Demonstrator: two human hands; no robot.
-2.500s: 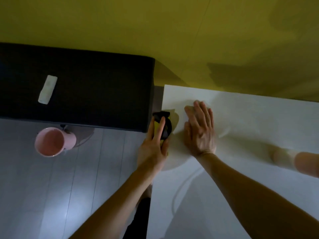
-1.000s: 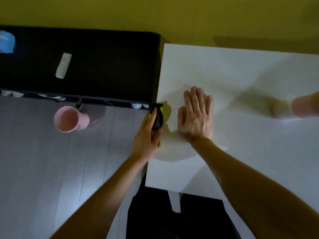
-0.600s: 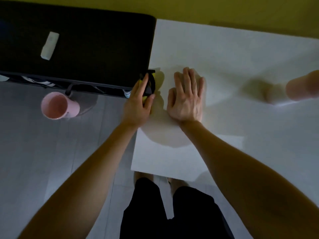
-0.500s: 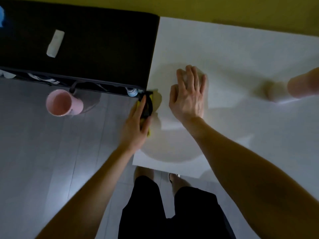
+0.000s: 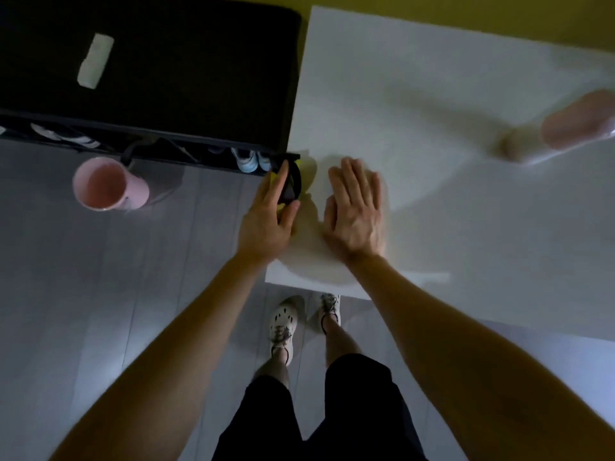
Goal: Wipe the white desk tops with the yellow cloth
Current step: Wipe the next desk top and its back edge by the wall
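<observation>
Yellow cloth (image 5: 383, 211) shows only as a pale, blurred edge just past the fingers and outer side of the right hand (image 5: 354, 214). That hand lies flat on it, palm down with the fingers straight and close together. The cloth sits near the front left corner of the white worktop (image 5: 399, 78); in the dim light its colour reads more cream than yellow.

Just beside it, at the worktop's left edge, the left hand (image 5: 266, 221) grips a black-and-yellow object (image 5: 290, 186). The forefinger lies along it and the thumb is against its near side. What the object is, I cannot tell. The two hands are close but not touching.

Far to the right on the worktop is a blurred pinkish object (image 5: 579, 119). To the left stands a black cabinet (image 5: 199, 61), touching or nearly touching the worktop's side, with a small white item (image 5: 96, 61) on top. Pale shoes (image 5: 248, 159) sit on a shelf beneath it. A pink cup (image 5: 103, 186) stands on the grey floor (image 5: 66, 294) in front. Below the worktop's edge are the person's feet in light shoes (image 5: 283, 324).
</observation>
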